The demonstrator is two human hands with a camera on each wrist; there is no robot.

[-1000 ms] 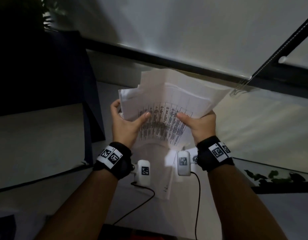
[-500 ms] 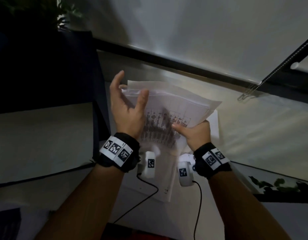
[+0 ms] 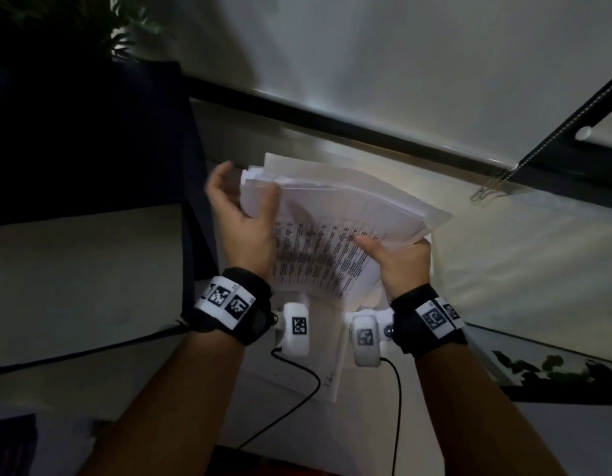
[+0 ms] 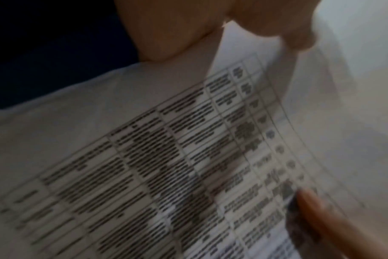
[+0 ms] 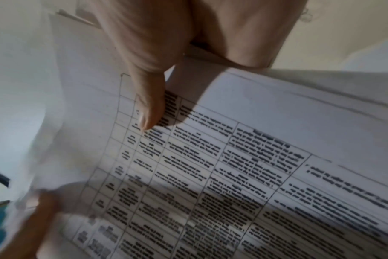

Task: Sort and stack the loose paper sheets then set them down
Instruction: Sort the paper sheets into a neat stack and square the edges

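A stack of white paper sheets [image 3: 349, 207], its top page a printed table, is held up over the table. My right hand [image 3: 400, 259] grips its near right corner, thumb [image 5: 148, 108] on the top page [image 5: 255, 157] and fingers beneath. At the stack's left edge my left hand [image 3: 242, 218] has its thumb [image 4: 297, 36] on the sheets [image 4: 188, 157] and its fingers curled behind them. The sheets' edges are uneven and fanned. One more sheet [image 3: 325, 372] lies flat on the table below my wrists.
A dark blue panel [image 3: 91, 132] stands at the left, with a plant [image 3: 91, 22] above it. A white blind and its bead chain [image 3: 497, 187] hang behind the black sill rail [image 3: 332, 121]. Two black cables [image 3: 297, 389] trail across the white table [image 3: 74, 286].
My left hand let go of the stack, lifted open, and has come back to its left edge. The stack has tipped flatter. My right hand kept its grip throughout.
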